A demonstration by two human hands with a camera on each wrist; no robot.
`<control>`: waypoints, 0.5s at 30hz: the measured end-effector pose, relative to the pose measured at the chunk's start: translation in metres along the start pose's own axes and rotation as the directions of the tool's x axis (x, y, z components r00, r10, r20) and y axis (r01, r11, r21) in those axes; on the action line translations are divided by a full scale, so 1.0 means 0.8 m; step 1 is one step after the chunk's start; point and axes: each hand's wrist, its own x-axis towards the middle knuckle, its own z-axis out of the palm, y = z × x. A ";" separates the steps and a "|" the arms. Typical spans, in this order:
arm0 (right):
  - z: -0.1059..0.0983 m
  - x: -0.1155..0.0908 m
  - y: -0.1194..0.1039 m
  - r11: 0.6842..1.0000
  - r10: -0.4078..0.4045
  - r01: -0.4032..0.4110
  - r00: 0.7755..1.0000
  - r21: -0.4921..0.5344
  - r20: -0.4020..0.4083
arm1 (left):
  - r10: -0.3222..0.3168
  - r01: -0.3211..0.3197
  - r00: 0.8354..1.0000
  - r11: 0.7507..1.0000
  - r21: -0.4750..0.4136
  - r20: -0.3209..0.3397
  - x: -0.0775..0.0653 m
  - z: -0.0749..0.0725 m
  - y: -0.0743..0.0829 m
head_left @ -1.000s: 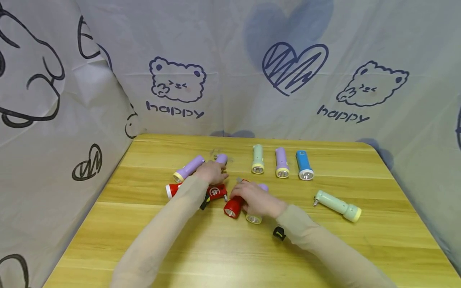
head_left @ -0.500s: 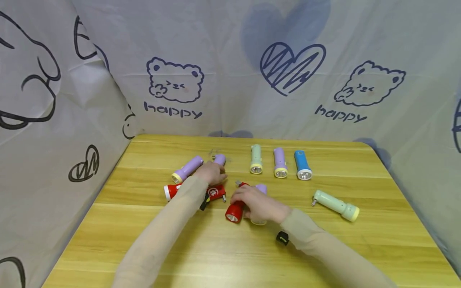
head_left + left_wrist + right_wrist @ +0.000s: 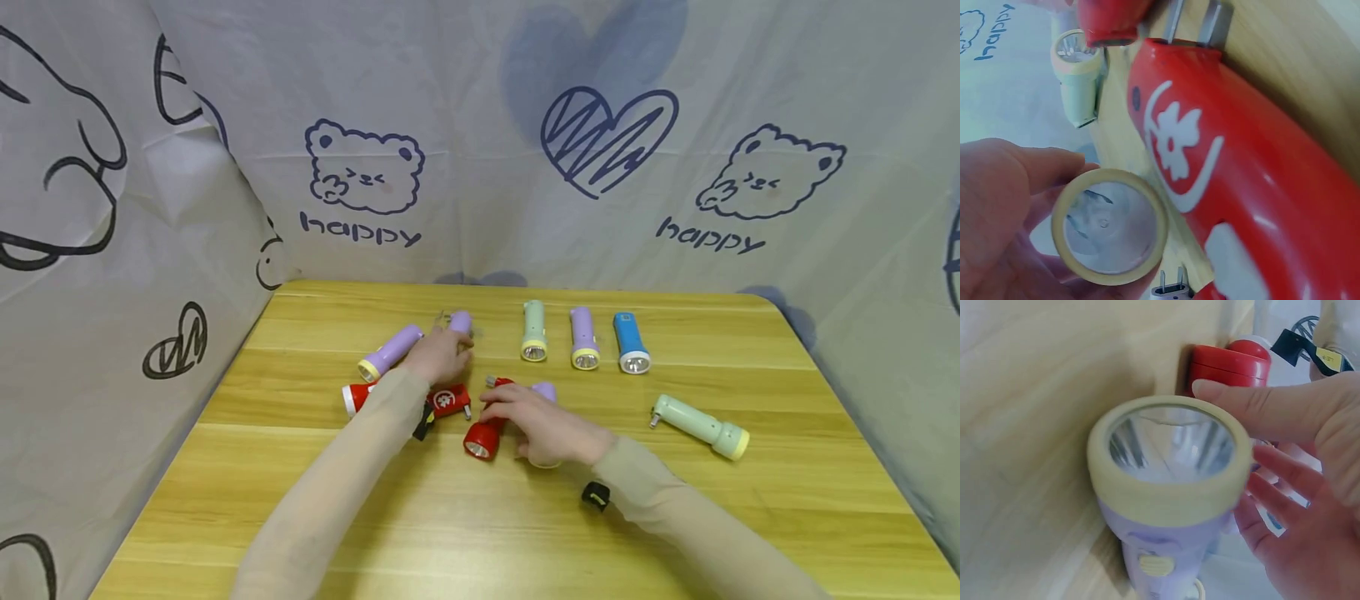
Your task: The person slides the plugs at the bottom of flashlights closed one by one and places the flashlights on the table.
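My left hand [image 3: 437, 357] curls round a purple flashlight [image 3: 461, 321]; its cream-rimmed lens [image 3: 1110, 228] faces the left wrist camera. Below that hand lies a red flashlight with a white flower emblem [image 3: 450, 401], partly hidden by my sleeve. My right hand [image 3: 547, 423] hovers over a plain red flashlight [image 3: 482, 439], which lies with its lens toward me and its plug prongs away. Thumb and fingers of that hand are spread in the right wrist view. Another purple flashlight [image 3: 1160, 500] lies under the right palm, mostly hidden from the head view.
A purple flashlight [image 3: 390, 353] lies at the left. Green [image 3: 534, 331], purple [image 3: 584, 337] and blue [image 3: 632, 342] flashlights form a row at the back. A green flashlight [image 3: 701, 427] lies at the right. A printed cloth [image 3: 480, 167] hangs behind the wooden table [image 3: 420, 525].
The left hand and its purple flashlight have shifted slightly toward the back. The plain red flashlight has moved a little left, and the right hand's fingers have loosened from it.
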 end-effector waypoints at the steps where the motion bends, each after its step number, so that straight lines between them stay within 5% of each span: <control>1: -0.002 0.000 0.000 1.000 -0.008 0.008 1.000 0.006 0.000 | 0.003 -0.003 1.000 1.000 -0.010 -0.005 0.000 0.000 0.000; 15: -0.018 -0.006 0.007 0.985 0.007 0.013 0.993 0.172 -0.116 | 0.113 -0.135 0.981 0.981 -0.140 -0.157 -0.013 -0.005 -0.002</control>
